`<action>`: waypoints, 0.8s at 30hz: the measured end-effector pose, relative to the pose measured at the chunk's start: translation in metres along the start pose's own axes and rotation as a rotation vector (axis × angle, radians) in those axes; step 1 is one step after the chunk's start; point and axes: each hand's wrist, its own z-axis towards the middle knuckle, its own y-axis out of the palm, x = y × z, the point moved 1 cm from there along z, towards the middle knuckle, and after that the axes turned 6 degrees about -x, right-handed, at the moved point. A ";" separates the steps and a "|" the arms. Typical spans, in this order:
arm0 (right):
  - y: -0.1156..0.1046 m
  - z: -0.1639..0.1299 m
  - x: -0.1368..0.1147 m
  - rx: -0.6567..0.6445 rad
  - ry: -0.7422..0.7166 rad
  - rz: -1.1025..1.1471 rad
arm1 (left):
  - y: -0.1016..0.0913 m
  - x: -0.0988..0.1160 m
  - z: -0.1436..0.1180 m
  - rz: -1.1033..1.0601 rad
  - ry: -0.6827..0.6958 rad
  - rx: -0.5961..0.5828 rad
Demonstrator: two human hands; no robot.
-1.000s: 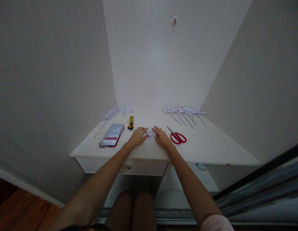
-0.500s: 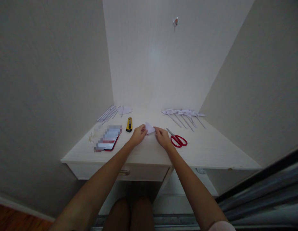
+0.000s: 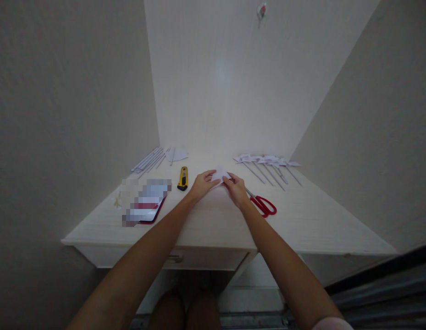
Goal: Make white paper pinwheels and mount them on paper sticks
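Note:
A small piece of white paper (image 3: 219, 173), which looks folded, is held between both hands above the middle of the desk. On its left side my left hand (image 3: 203, 184) is closed, thumb in front and fingers behind. My right hand (image 3: 235, 187) pinches the right side of the same paper. Just right of that hand lies a pair of scissors with red handles (image 3: 267, 205); the forearm and hand cover part of them. A yellow and black utility knife (image 3: 183, 178) rests to the left of my left hand.
Several thin white paper sticks (image 3: 147, 161) lie at the back left, beside a flat white paper piece (image 3: 178, 155). At the back right are several sticks with white paper tops (image 3: 268, 160). A phone (image 3: 149, 206), partly blurred, lies on the white desk (image 3: 213, 229). Walls enclose the desk.
My hands have come closer together on the paper, and it has turned between the fingers. The view has tilted down slightly, so the desk appears larger.

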 end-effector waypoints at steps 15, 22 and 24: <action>0.002 -0.012 -0.011 -0.128 0.070 0.475 | 0.000 -0.005 -0.001 -0.130 -0.081 -0.047; 0.002 -0.012 -0.010 -0.159 0.087 0.459 | -0.001 -0.005 -0.001 -0.273 -0.101 -0.046; 0.002 -0.012 -0.010 -0.160 0.085 0.445 | -0.001 -0.005 -0.001 -0.347 -0.108 -0.045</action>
